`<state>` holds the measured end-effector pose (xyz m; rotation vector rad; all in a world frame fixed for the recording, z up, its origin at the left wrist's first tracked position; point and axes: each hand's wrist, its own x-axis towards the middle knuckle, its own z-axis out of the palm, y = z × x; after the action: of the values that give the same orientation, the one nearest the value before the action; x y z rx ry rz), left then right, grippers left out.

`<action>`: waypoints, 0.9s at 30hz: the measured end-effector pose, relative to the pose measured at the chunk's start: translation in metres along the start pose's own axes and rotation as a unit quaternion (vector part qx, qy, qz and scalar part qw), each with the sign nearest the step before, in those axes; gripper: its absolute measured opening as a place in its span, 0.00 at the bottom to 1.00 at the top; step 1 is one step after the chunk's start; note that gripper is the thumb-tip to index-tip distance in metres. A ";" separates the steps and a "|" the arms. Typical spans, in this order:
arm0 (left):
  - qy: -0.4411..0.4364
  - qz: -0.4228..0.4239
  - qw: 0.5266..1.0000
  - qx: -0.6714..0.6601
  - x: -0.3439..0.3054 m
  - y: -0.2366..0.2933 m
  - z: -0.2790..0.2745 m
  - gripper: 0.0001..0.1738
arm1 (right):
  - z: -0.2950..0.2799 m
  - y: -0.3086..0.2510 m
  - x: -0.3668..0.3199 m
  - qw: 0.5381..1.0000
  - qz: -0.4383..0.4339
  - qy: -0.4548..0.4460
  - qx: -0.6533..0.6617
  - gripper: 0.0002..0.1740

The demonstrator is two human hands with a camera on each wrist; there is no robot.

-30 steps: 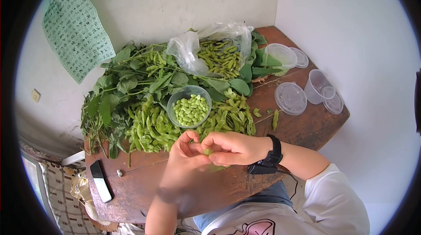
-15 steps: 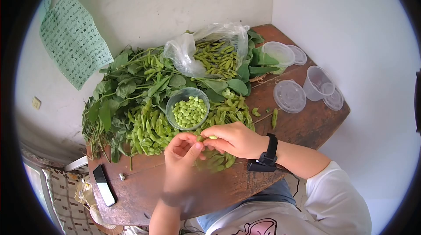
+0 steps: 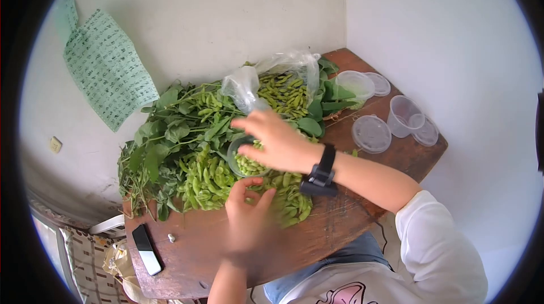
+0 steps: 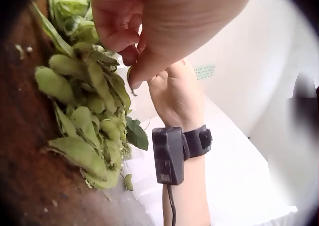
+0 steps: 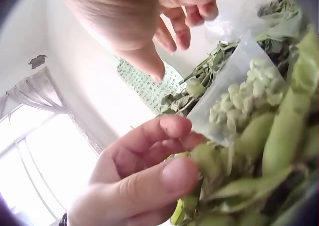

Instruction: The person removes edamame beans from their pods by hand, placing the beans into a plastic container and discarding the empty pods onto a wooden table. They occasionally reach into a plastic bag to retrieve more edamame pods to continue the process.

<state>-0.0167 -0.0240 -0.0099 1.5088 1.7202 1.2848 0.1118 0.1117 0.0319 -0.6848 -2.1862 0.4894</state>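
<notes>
My right hand (image 3: 283,142) reaches over a clear round bowl (image 3: 232,159) of shelled green soybeans (image 3: 247,165), hiding part of it. Its fingers are spread, and nothing shows between them in the right wrist view. Below the bowl, my left hand (image 3: 245,213) has its thumb and fingers bent towards each other. The left wrist view shows a sliver of a green soybean pod (image 4: 130,74) pinched at its thumb tip, mostly hidden by the fingers. Loose pods (image 3: 205,184) lie heaped left of the bowl, and more pods (image 3: 294,205) lie to the right of the left hand.
Leafy soybean stalks (image 3: 170,128) cover the back left of the wooden table (image 3: 192,261). Behind the bowl lies a clear plastic bag (image 3: 241,85) with pods. Clear lids (image 3: 371,134) and a plastic cup (image 3: 399,125) stand at the right. A phone (image 3: 147,250) lies front left.
My right hand has left the left hand's fingertips and moved up over the bowl, its fingers now spread. The left hand has stayed below the bowl. The head view has shifted slightly.
</notes>
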 end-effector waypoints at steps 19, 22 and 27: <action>0.004 0.023 0.992 -0.124 0.000 -0.002 -0.003 0.09 | -0.041 0.147 0.041 0.905 0.098 -0.096 -0.402 0.05; 0.000 0.029 0.992 -0.122 0.000 -0.005 -0.002 0.09 | -0.038 0.160 0.040 0.897 0.101 -0.095 -0.419 0.06; 0.004 0.025 0.991 -0.131 0.000 -0.003 -0.003 0.09 | -0.036 0.171 0.034 0.902 0.036 -0.055 -0.426 0.06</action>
<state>-0.0205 -0.0252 -0.0111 1.4024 1.4585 1.4796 0.1744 0.2703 -0.0187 -1.2102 -2.4546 -0.4631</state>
